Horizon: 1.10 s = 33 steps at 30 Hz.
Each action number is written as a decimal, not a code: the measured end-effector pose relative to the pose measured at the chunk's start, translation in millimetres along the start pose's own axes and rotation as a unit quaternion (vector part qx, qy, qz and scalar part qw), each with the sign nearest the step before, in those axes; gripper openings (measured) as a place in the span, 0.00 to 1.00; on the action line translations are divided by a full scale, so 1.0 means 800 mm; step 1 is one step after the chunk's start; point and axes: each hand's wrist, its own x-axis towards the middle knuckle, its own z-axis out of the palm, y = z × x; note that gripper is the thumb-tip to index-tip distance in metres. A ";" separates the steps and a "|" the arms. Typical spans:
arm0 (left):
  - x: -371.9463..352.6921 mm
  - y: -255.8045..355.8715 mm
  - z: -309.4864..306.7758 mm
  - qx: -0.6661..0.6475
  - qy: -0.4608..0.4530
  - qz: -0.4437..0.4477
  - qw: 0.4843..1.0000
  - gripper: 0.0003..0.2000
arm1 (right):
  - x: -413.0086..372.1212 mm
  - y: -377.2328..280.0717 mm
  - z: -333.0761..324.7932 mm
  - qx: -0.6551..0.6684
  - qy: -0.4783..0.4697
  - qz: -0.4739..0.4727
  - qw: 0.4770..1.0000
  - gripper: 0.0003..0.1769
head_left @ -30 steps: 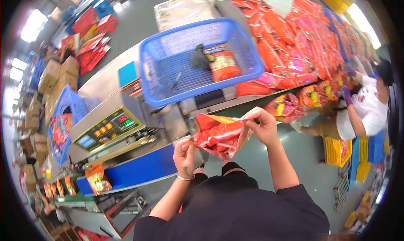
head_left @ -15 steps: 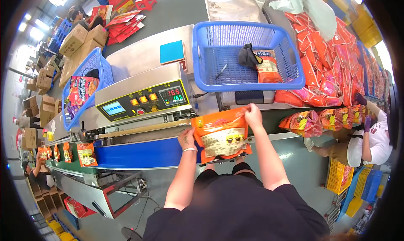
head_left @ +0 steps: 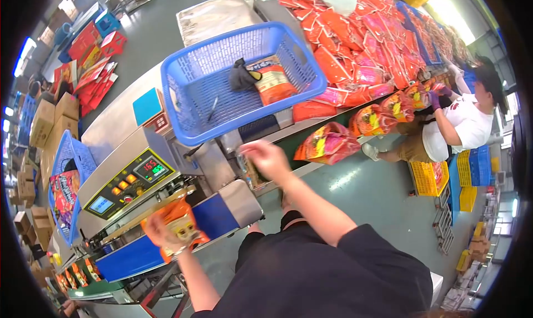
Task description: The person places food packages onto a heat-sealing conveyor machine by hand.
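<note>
My left hand [head_left: 165, 236] grips the left side of an orange printed food pouch [head_left: 186, 221], its fingers partly over the front. The pouch stands over the blue conveyor belt [head_left: 125, 260], with its top edge along the front of a sealing machine [head_left: 129, 187] that has lit buttons and a digital display. Away from the pouch, my right hand [head_left: 269, 158] is raised near the right end of the belt. Its fingers are loosely spread, slightly blurred, and nothing shows in them.
A blue basket [head_left: 244, 124] behind the belt holds a pouch, a dark cloth item and a pen-like object. Several filled pouches [head_left: 328, 144] stand on the green conveyor to the right, beside a heap of red packets [head_left: 355, 46]. A co-worker [head_left: 458, 124] in white stands farther right.
My view has turned to the right. The right hand has let go of the pouch and moved away from it. With the left hand on it, the pouch has moved left along the sealing machine.
</note>
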 end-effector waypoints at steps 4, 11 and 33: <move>-0.150 0.120 0.196 -0.089 -0.388 -0.008 0.917 0.16 | -0.049 0.006 -0.243 -0.290 0.269 -0.019 0.918 0.21; -0.231 0.137 0.316 -0.082 -0.512 0.132 0.845 0.08 | -0.072 0.053 -0.329 -0.160 0.016 0.069 0.985 0.07; -0.043 -0.083 0.085 -0.175 -0.097 -0.465 0.862 0.08 | 0.031 0.098 0.042 -0.282 0.010 0.154 0.947 0.13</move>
